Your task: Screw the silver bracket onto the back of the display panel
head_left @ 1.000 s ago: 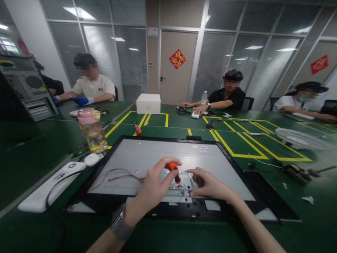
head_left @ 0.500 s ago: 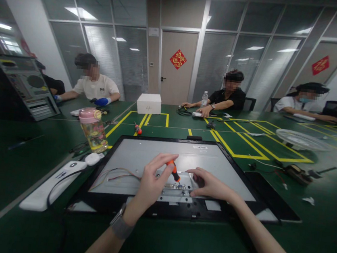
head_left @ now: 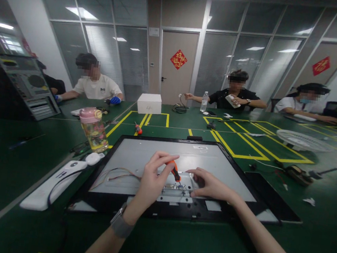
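My left hand is closed round the orange-and-black handle of a screwdriver. The screwdriver leans, its tip down at a metal bracket. At the bracket's right end, my right hand has thumb and curled fingers round the edge, holding it. Both lie over a flat display panel with a grey metal back and black frame, flat on the table. Thin wires run across the panel's left part to the bracket. My fingers hide part of the bracket.
Left of the panel are a white power strip and a pink-lidded bottle. A black slab and a tape-measure-like tool lie right. Beyond are another screwdriver, a white box and co-workers. A computer case stands far left.
My hands and the screwdriver stay almost in place. Across the table, a co-worker has lifted a white object and a cable end off the table.
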Tool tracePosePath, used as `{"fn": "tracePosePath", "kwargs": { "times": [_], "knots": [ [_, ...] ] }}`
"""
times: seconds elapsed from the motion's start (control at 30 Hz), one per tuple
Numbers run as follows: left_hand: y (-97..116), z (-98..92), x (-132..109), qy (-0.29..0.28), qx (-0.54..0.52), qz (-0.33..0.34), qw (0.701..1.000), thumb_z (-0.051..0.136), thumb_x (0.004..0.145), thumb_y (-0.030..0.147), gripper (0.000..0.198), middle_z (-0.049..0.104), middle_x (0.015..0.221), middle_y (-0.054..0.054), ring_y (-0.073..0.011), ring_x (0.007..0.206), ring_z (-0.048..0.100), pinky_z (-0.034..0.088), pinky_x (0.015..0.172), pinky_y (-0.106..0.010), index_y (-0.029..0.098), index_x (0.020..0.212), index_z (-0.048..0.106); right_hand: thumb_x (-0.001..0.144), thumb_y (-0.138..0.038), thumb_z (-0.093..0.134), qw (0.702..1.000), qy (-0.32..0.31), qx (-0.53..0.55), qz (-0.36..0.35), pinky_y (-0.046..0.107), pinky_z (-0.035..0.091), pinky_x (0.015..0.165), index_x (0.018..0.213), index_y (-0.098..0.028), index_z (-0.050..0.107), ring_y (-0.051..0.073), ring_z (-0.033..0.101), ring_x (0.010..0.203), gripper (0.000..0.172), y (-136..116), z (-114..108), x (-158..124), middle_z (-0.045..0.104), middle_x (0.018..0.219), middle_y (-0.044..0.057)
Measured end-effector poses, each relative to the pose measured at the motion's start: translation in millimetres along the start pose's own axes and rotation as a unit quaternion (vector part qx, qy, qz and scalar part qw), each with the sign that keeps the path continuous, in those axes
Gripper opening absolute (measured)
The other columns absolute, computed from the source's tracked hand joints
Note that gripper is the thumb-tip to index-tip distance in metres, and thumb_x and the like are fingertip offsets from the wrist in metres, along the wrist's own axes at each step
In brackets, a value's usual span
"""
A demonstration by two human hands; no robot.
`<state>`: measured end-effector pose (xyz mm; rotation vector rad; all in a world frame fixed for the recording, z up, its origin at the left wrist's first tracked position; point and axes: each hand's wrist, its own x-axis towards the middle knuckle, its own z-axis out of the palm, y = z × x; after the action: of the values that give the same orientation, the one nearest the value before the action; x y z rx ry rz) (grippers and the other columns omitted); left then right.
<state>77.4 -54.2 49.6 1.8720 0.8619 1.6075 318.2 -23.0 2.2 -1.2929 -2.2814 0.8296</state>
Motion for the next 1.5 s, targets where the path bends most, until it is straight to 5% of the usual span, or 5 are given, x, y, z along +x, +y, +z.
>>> {"fn": "tracePosePath", "kwargs": {
  "times": [0.57, 0.8, 0.93, 1.4, 1.5],
  "knots": [
    [3.6, -1.4, 0.7, -0.045, -0.055, -0.032, 0.997, 0.046, 0.094, 0.024, 0.029, 0.066, 0.114, -0.009, -0.0206, 0.11, 0.06, 0.044, 0.099, -0.036, 0.019, 0.116, 0.064, 0.064, -0.038, 0.08, 1.0, 0.003, 0.005, 0.002, 0.031, 0.043, 0.073, 0.127, -0.02, 0.057, 0.02, 0.052, 0.08, 0.07, -2.6, -0.4, -1.0, 0.051, 0.087, 0.001],
    [-4.3, 3.5, -1.1, 0.011, 0.003, -0.032, 0.999, 0.061, 0.086, 0.03, 0.02, 0.059, 0.091, -0.004, -0.016, 0.084, 0.061, 0.05, 0.078, -0.029, 0.021, 0.102, 0.07, 0.064, -0.038, 0.08, 1.0, 0.001, 0.004, 0.002, 0.03, 0.043, 0.072, 0.127, -0.02, 0.057, 0.02, 0.052, 0.08, 0.069, -1.9, -0.4, -0.7, 0.05, 0.087, 0.001],
    [-5.2, 3.1, -1.5, -0.013, -0.013, -0.036, 0.999, 0.045, 0.095, 0.029, 0.031, 0.06, 0.107, -0.006, -0.0168, 0.096, 0.06, 0.046, 0.089, -0.032, 0.022, 0.119, 0.062, 0.064, -0.039, 0.08, 1.0, 0.002, 0.006, -0.001, 0.03, 0.043, 0.071, 0.127, -0.019, 0.057, 0.02, 0.052, 0.079, 0.07, -1.0, 0.3, -0.1, 0.051, 0.087, 0.001],
    [-5.5, 1.3, -0.1, 0.024, 0.005, 0.0, 1.0, 0.057, 0.089, 0.026, 0.018, 0.061, 0.089, -0.004, -0.0157, 0.085, 0.06, 0.048, 0.078, -0.027, 0.02, 0.096, 0.073, 0.063, -0.037, 0.081, 1.0, 0.006, 0.01, -0.003, 0.03, 0.043, 0.072, 0.126, -0.021, 0.058, 0.02, 0.052, 0.079, 0.07, 3.3, 1.7, 0.4, 0.051, 0.087, 0.001],
    [-5.5, 1.9, -0.6, 0.003, -0.014, -0.015, 1.0, 0.048, 0.093, 0.025, 0.027, 0.063, 0.099, -0.005, -0.0163, 0.092, 0.061, 0.048, 0.084, -0.029, 0.021, 0.111, 0.068, 0.064, -0.038, 0.081, 1.0, 0.005, 0.012, -0.002, 0.03, 0.043, 0.073, 0.127, -0.02, 0.057, 0.02, 0.052, 0.079, 0.07, 2.9, 1.5, 0.6, 0.051, 0.087, 0.001]
  ]
}}
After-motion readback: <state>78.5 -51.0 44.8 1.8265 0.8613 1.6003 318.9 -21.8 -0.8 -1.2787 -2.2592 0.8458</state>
